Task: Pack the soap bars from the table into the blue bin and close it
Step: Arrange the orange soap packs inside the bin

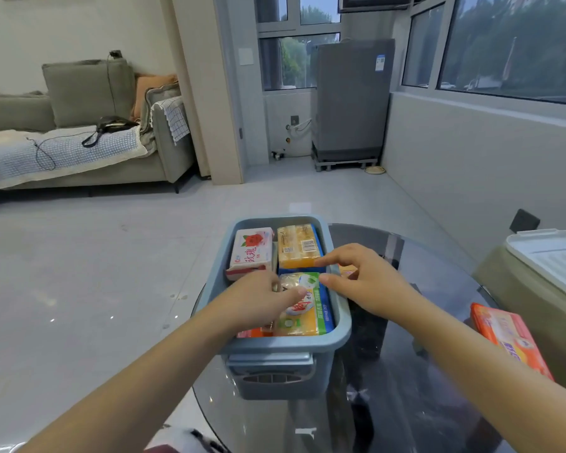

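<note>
- Several wrapped soap bars lie inside the blue bin (276,346), which stands open at the lower centre of the frame on the left part of a dark glass desk (406,387).
- At the bin's far left sits a white bar with a red rose print (251,251); beside it, at the far right, a yellow-orange bar (298,245) with a barcode label.
- Nearer the camera lies a green, yellow and blue pack (311,308), and a red-orange wrapper (254,332) peeks out at the bin's near left corner under the wrist.
- One more orange soap pack (507,335) lies outside the bin, at the right edge of the frame, near the desk's rim.
- A white lid-like tray (549,256) rests on a separate surface in the right middle of the frame.
- The left hand (258,295) reaches into the bin, fingers loosely curled, its fingertips touching the green, yellow and blue pack; I cannot tell whether it grips.
- The right hand (363,279) hovers over the bin's right rim, spread wide, forefinger touching the yellow-orange bar and thumb at the edge of the green pack, holding nothing.
</note>
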A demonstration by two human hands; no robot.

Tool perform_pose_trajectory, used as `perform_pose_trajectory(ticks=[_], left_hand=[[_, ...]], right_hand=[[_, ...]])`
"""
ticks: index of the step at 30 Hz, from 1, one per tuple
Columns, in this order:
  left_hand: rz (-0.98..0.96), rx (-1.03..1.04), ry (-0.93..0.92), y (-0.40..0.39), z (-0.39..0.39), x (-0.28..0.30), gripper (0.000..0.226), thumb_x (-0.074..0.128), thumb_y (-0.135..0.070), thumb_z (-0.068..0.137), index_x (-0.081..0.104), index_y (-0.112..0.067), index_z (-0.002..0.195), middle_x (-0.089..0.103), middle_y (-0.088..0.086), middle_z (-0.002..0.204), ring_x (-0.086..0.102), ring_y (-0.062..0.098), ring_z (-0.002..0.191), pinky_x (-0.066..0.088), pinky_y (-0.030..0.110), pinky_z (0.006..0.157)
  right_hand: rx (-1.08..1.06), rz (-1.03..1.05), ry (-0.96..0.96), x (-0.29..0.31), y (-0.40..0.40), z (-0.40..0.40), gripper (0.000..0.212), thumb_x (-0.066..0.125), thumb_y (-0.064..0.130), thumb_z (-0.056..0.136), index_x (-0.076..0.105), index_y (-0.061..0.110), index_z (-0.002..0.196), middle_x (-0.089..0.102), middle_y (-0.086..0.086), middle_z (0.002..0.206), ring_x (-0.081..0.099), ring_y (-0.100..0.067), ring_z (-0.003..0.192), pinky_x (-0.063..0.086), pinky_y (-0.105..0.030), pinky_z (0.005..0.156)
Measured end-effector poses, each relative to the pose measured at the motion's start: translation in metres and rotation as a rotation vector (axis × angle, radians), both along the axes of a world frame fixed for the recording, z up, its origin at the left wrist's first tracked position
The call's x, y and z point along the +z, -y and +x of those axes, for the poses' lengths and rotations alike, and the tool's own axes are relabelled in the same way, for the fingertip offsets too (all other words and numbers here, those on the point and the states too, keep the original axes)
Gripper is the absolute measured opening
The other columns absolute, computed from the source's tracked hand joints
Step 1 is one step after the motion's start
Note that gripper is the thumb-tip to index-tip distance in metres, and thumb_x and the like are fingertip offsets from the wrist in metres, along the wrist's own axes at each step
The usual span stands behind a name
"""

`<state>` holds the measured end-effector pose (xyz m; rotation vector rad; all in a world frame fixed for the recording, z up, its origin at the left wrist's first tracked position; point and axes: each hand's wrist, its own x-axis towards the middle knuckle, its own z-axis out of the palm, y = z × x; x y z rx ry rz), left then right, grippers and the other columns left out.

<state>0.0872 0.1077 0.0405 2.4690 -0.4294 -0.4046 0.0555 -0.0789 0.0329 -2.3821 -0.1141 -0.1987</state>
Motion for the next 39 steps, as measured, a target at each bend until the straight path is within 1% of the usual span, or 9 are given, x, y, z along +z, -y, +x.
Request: perform_pose_trajectory(ticks=[3,6,12,16,22,26,31,36,39], left_hand=[[-0.116,0.030,0.155,0.012,-0.014,-0.001,0.054,0.050,-0.051,0.086,0.042,-0.028,0.134,0.054,-0.013,0.122,0.049,-0.004,0.086,0.037,0.010,0.064],[-0.212,0.040,0.280,0.028,-0.026,0.000,0.059,0.050,-0.048,0.086,0.035,-0.029,0.140,0.040,-0.008,0.145,0.042,0.009,0.123,0.035,0.024,0.094],[-0.484,-0.035,0.282,0.090,-0.053,0.001,0.034,0.052,-0.034,0.088,0.052,-0.031,0.122,0.053,-0.011,0.126,0.049,-0.008,0.099,0.037,0.003,0.074],[-0.529,-0.095,0.181,0.132,-0.066,-0.014,0.034,0.052,-0.031,0.089,0.051,-0.029,0.123,0.056,-0.009,0.124,0.051,0.003,0.112,0.042,0.020,0.093],[-0.457,-0.052,0.054,0.177,-0.058,-0.052,0.038,0.050,-0.031,0.090,0.050,-0.025,0.127,0.050,-0.007,0.134,0.044,0.009,0.124,0.035,0.026,0.102],[-0.378,0.070,0.049,0.193,-0.033,-0.079,0.037,0.047,-0.030,0.091,0.050,-0.022,0.127,0.050,0.000,0.136,0.043,0.021,0.127,0.032,0.045,0.109],[-0.098,0.181,0.226,0.203,0.015,-0.106,0.032,0.040,-0.027,0.094,0.051,-0.015,0.121,0.049,0.007,0.136,0.038,0.025,0.128,0.024,0.044,0.108],[0.158,0.187,0.325,0.214,0.042,-0.129,0.053,0.030,-0.029,0.096,0.023,-0.013,0.146,0.008,0.014,0.158,0.000,0.028,0.145,-0.005,0.049,0.114],[0.225,0.190,0.337,0.214,0.048,-0.132,0.054,0.027,-0.032,0.097,0.022,-0.012,0.147,0.013,0.013,0.157,0.004,0.029,0.145,0.000,0.049,0.116]], right_hand=[[-0.033,0.080,0.086,-0.004,0.010,-0.013,0.018,0.057,0.031,0.087,0.061,0.043,0.100,0.052,0.018,0.106,0.049,-0.003,0.102,0.044,-0.018,0.081],[-0.112,0.156,0.143,-0.009,0.025,-0.026,0.020,0.055,0.027,0.089,0.062,0.041,0.101,0.056,0.020,0.100,0.052,0.000,0.095,0.041,-0.014,0.076],[-0.275,0.296,0.180,-0.017,0.066,-0.055,0.020,0.055,0.016,0.089,0.067,0.031,0.096,0.065,0.010,0.091,0.058,0.002,0.079,0.040,-0.012,0.066],[-0.374,0.280,0.160,-0.031,0.097,-0.074,0.020,0.055,0.017,0.089,0.068,0.031,0.095,0.065,0.018,0.088,0.057,0.008,0.078,0.040,-0.007,0.062],[-0.546,0.142,0.050,-0.059,0.145,-0.083,0.017,0.055,0.023,0.087,0.065,0.037,0.088,0.065,0.014,0.095,0.059,-0.005,0.090,0.045,-0.023,0.075],[-0.695,-0.190,-0.280,-0.078,0.169,-0.076,0.039,0.050,0.042,0.086,0.053,0.029,0.123,0.049,-0.007,0.132,0.038,-0.034,0.120,0.033,-0.043,0.099],[-0.708,-0.136,-0.342,-0.092,0.177,-0.068,0.052,0.052,0.039,0.086,0.041,0.023,0.134,0.044,-0.008,0.137,0.033,-0.037,0.120,0.034,-0.047,0.098],[-0.639,-0.162,-0.287,-0.097,0.180,-0.064,0.062,0.064,0.036,0.080,0.039,0.022,0.135,0.046,-0.003,0.137,0.032,-0.031,0.123,0.030,-0.039,0.102],[-0.631,-0.124,-0.267,-0.102,0.180,-0.061,0.070,0.068,0.041,0.077,0.036,0.022,0.137,0.042,-0.001,0.139,0.029,-0.028,0.125,0.030,-0.039,0.103]])
